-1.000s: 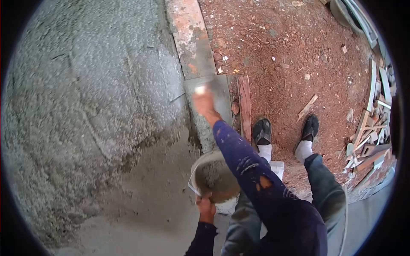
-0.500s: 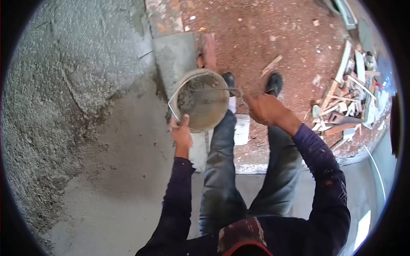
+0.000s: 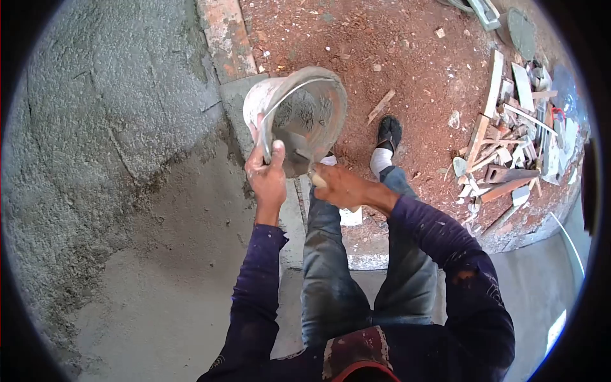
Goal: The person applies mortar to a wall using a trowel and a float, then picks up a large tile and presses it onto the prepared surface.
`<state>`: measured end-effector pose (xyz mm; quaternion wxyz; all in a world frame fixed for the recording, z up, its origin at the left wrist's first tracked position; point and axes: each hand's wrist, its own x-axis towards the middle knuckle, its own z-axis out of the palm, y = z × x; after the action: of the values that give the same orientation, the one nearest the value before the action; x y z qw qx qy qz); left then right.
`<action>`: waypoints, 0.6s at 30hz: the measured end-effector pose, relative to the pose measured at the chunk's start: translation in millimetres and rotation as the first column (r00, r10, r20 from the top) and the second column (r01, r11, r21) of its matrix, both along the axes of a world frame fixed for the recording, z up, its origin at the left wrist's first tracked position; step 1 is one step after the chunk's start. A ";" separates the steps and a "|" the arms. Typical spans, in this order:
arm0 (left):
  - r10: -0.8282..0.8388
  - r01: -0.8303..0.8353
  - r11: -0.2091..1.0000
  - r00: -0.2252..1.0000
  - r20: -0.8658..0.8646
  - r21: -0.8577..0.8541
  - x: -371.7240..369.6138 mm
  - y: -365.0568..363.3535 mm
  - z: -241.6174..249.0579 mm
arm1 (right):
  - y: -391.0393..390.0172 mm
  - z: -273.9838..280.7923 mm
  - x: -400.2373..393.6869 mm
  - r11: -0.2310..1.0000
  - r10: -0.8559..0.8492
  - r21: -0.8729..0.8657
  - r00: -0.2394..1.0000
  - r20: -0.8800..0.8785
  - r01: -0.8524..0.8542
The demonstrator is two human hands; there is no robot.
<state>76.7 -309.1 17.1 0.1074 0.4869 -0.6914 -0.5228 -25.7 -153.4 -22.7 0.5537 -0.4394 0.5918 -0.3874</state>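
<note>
A pale, mortar-stained bucket (image 3: pixel 259 105) is tilted, its mouth turned towards me, with some grey mortar (image 3: pixel 305 113) inside. My left hand (image 3: pixel 266 181) grips the near left side of its rim, thumb on the inner side. Closed around the handle of a trowel, my right hand (image 3: pixel 347 186) is at the near right of the bucket mouth. The trowel's blade (image 3: pixel 291 144) reaches into the bucket, partly lost against the grey inside.
Rough wet mortar (image 3: pixel 76 127) covers the floor at left, beside a smoother grey patch (image 3: pixel 184 216). Reddish dirt (image 3: pixel 356 57) lies ahead. At right stands a pile of wood scraps (image 3: pixel 509 140) with a handsaw (image 3: pixel 509 174).
The bucket has been lifted and tipped towards me. My right hand has moved left and closer to the bucket, bringing the trowel deeper inside. My left hand keeps its hold.
</note>
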 end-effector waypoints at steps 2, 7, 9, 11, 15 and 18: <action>0.219 -0.231 0.965 0.970 0.104 0.125 13.5 0.2 13.6 | -11.0 23.9 -20.7 0.906 -0.127 0.392 0.782 0.610 -0.159; 0.688 -0.575 0.693 0.709 -0.157 0.435 56.1 -6.7 7.6 | 16.6 16.6 -28.2 0.962 -0.105 0.262 0.780 0.616 -0.078; 0.727 -0.619 0.638 0.680 -0.094 0.458 94.8 -3.5 -8.2 | 20.8 20.3 -34.8 0.952 -0.213 0.306 0.768 0.604 0.023; 0.764 -0.667 0.573 0.645 -0.016 0.476 140.7 4.6 -22.6 | 23.1 10.7 -24.3 0.898 -0.411 0.374 0.750 0.518 0.233; 0.810 -0.765 0.443 0.565 0.156 0.468 213.3 31.0 -35.3 | -38.3 -10.2 23.3 0.658 -0.699 0.324 0.712 -0.072 0.679; 0.828 -0.846 0.374 0.490 0.274 0.380 264.9 57.6 -41.5 | -129.5 -93.0 100.9 0.371 -0.893 0.252 0.418 -0.167 0.894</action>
<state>341.6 -251.4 -24.4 0.2229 0.7882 -0.2034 -0.5364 75.2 -282.9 -115.7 0.3159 0.0396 0.7869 -0.5286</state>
